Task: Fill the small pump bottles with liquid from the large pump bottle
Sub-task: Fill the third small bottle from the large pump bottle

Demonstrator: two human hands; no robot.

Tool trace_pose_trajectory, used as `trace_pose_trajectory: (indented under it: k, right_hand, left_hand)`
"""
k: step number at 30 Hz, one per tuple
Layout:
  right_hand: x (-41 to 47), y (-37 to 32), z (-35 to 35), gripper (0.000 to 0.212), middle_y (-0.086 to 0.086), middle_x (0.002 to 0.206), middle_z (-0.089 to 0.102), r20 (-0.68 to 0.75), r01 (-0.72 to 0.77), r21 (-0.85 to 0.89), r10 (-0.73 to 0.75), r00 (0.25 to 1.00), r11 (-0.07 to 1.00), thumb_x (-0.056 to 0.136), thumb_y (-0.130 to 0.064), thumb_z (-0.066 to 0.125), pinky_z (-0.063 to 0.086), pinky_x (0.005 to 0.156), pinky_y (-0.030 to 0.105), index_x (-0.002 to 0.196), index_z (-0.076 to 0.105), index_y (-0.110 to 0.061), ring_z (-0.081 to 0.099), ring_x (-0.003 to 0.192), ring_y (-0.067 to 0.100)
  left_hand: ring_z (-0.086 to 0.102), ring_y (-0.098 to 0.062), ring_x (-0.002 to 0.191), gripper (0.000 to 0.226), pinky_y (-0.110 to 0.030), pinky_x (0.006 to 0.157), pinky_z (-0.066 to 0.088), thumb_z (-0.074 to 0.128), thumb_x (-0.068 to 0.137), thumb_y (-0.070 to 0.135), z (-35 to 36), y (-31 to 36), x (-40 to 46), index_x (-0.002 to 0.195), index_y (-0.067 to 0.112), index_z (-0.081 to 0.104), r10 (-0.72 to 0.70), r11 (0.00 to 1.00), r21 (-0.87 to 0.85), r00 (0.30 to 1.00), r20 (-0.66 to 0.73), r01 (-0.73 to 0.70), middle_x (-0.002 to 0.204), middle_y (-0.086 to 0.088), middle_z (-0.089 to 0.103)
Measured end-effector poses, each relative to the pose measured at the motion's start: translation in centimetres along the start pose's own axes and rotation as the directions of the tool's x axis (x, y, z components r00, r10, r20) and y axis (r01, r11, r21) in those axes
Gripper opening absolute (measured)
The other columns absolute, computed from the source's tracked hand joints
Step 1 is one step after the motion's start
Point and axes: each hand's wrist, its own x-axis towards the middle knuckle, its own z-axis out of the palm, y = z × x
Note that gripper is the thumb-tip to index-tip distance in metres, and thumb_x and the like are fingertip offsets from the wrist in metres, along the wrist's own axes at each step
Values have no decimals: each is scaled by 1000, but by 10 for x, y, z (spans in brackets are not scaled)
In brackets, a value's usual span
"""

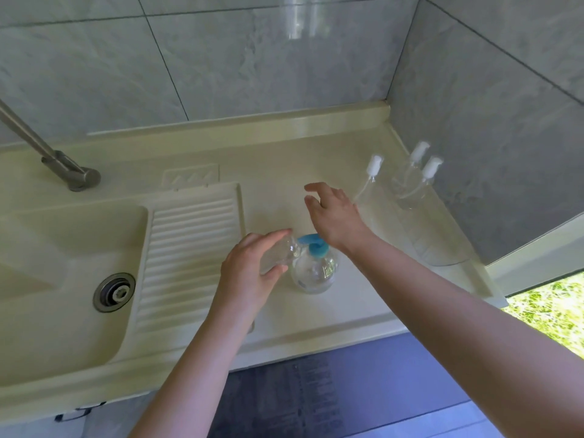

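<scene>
both forearms bare, reaching forward and inward from the lower edge of view. left hand [249, 267] lower and nearer, fingers and thumb curled in a grip, knuckles up, wrist slightly bent. right hand [331, 213] raised farther out, palm down, fingers loosely spread and slightly bent, holding nothing, forearm angled in from the right.

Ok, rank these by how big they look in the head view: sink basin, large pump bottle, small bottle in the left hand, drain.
1. Sink basin, by far.
2. Large pump bottle.
3. Small bottle and drain: unsure, since the left hand hides part of the bottle.
</scene>
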Motion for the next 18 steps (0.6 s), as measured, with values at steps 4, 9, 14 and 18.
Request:
trace_pose_trajectory:
  k: [4,9,14,18]
  right_hand:
    - [-7,6,13,42,0,152,41,34,-58,4,58,998,998,102,-30,27,8,121,53,140,46,-34,20,148,27]
    - [-3,3,4,43,1,156,35,37,-61,-58,63,997,996,103,-40,28,3,121,54,145,40,-33,13,151,26]
    - [-3,0,3,44,0,160,28,57,-5,-128,12,998,992,104,-37,26,0,121,54,146,37,-35,7,152,26]
    - [-5,5,11,44,-3,156,35,56,-16,-114,23,998,993,102,-30,25,3,122,52,143,41,-34,13,151,26]
  left_hand:
    - [58,-11,100,60,-24,91,43,77,77,12,1,-2,0,128,40,61,-10,1000,-11,1000,24,11,101,9,58]
    - [57,-6,97,61,0,84,31,77,78,9,2,0,-2,129,38,61,-13,999,-47,1000,24,14,101,8,59]
    - [55,-1,97,60,2,85,30,77,78,8,-1,2,-3,129,36,62,-7,997,-71,1000,21,9,102,9,59]
    - [56,-4,99,60,2,86,30,77,77,7,1,-1,-2,128,36,62,-10,998,-61,999,32,12,103,7,60]
